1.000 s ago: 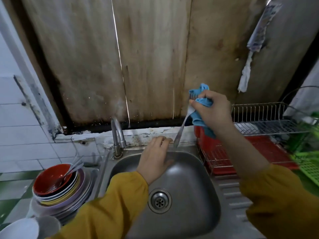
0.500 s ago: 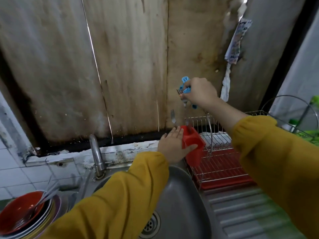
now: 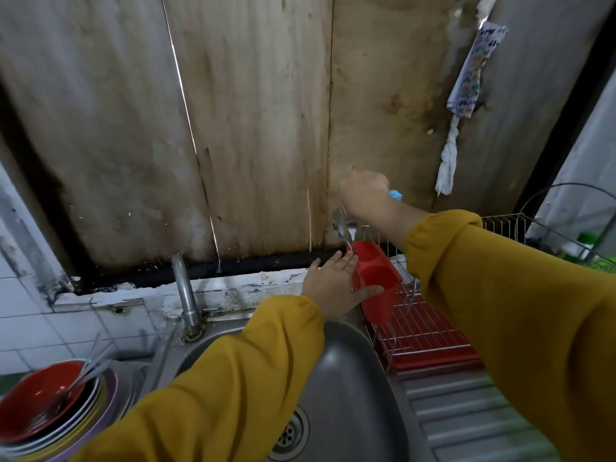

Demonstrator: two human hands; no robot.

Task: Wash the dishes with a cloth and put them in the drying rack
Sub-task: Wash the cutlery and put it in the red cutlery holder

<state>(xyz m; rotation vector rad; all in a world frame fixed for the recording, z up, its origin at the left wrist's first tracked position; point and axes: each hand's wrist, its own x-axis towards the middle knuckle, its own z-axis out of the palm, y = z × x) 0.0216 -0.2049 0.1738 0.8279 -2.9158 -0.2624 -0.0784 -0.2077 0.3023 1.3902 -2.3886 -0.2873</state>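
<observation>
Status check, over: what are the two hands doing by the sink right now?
Left hand open against red cutlery holder. Right hand grips blue cloth above it. Fork and spoon standing in holder. Nothing blocking.

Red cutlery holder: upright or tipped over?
Upright: the holder has both compartments facing up, cutlery standing in it, left hand against its side.

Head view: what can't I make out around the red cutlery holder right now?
Head view only:
- The blue cloth: mostly hidden inside the right hand.
- The metal fork and spoon: lower ends hidden inside the red plastic cutlery holder; whether the right hand touches them is unclear.
- The stacked coloured bowls: cut off by the left and bottom edges.
</observation>
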